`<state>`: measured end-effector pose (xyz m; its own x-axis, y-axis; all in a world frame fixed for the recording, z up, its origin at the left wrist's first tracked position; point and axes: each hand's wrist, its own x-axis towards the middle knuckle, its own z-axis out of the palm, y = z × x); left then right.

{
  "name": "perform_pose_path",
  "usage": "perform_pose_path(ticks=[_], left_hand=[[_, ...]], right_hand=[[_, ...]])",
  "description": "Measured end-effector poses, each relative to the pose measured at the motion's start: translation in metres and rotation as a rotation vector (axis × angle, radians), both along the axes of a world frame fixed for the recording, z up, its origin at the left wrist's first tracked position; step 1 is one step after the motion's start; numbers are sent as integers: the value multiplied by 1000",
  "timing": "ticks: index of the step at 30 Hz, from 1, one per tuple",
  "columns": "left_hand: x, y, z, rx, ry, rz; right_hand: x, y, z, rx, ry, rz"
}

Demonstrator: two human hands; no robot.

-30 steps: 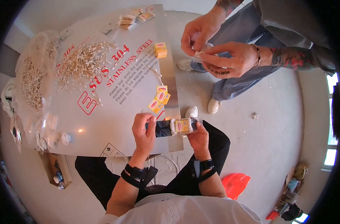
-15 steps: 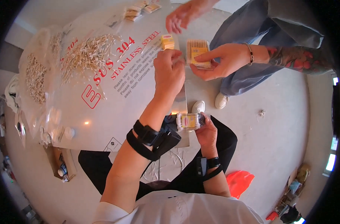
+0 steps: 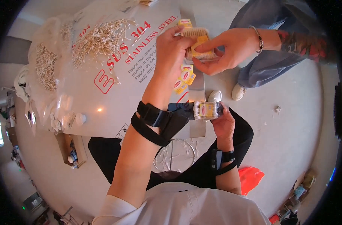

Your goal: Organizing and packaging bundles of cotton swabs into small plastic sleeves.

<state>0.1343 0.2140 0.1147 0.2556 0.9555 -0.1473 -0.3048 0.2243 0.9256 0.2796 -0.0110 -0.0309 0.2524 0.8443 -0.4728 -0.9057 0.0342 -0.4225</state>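
Observation:
Toward the far edge, a clear pack of cotton swabs [image 3: 205, 33] with a yellow label is held from the right by another person's hand [image 3: 234, 50]. My left hand [image 3: 170, 50] is closed on that pack's left side, thumb over the front. Lower down, my right hand [image 3: 223, 123] grips the right end of a second cotton swab pack [image 3: 205, 111], with white tips and a yellow label. Several yellow cards [image 3: 186, 76] lie on the table beside my left wrist. Another yellow card or small stack [image 3: 184, 23] sits beyond my left fingers.
A film-covered metal table [image 3: 114, 116] bears a loose heap of cotton swabs [image 3: 99, 39] and a clear bag of swabs [image 3: 46, 67] at left. An open cardboard box [image 3: 70, 150] stands on the floor. A red bag [image 3: 249, 179] lies right of my right arm.
My left hand has moved onto the pack in the other person's hand. That person's second hand has left the view. The whole view has shifted slightly; my right hand still holds its pack.

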Motion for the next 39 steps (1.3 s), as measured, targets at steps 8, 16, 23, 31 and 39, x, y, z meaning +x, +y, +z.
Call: perform_pose_path(ticks=[8,16,23,31,39], left_hand=[[-48,-27,2,-18,-152,214],[-92,-120,30,-134,-251,255],[-117,-177,43,-149,-312,270],[-130,-200,43,-274,-374,207],[-131,-204,36,-326,-385,191]], right_hand=[[-6,4,31,-309,-687,-369],[-83,6,152,193,-829,119],[-144,-13,190,344,-694,188],[-167,-31,183,453,-341,164],[-167,-33,175,475,-213,194]])
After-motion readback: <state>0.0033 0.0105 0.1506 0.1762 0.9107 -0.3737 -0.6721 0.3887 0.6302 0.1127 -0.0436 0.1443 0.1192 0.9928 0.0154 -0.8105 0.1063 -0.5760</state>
